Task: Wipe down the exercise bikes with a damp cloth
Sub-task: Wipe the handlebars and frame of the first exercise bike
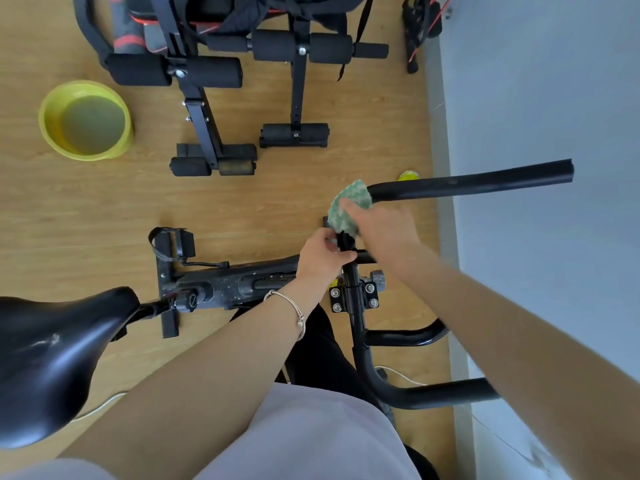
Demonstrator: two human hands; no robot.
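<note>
Shirt [311, 438] hides part of bike [235, 285] | left hand [320, 258] grip round stem [351, 278] | right hand [384, 230] blurred, grip holds cloth [346, 202]

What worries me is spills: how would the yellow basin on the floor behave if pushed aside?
The yellow basin holds murky water, so it is probably heavy and would slosh if shoved. Wide and low, it seems unlikely to tip. On the smooth wooden floor it would likely slide.

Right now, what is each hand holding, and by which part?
The right hand holds the green cloth by its lower part, pressed to the handlebar; the left hand grips the bike's black post just below it.
</note>
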